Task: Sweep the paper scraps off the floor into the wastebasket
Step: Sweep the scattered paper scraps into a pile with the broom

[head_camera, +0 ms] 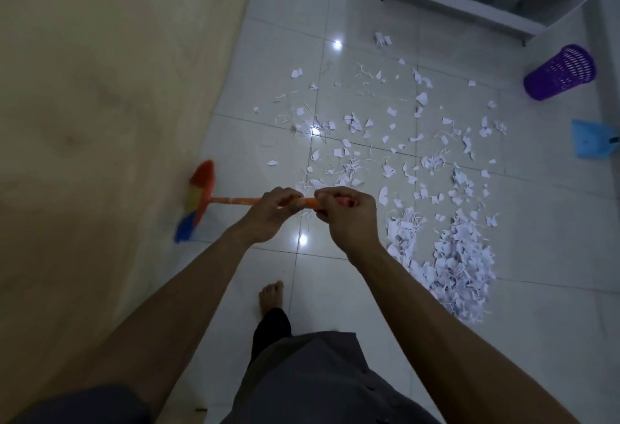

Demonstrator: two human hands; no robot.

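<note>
Head view: left hand (268, 214) and right hand (345, 215) grip the broom (231, 201), paper scraps (459, 256) piled just right of them.

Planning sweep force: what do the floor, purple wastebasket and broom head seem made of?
Floor: glossy tile, probably ceramic; grout lines and sharp light reflections. Wastebasket: likely moulded plastic; uniform purple, open lattice walls. Broom head: seemingly synthetic bristles in orange, yellow and blue, though blurred.
</note>
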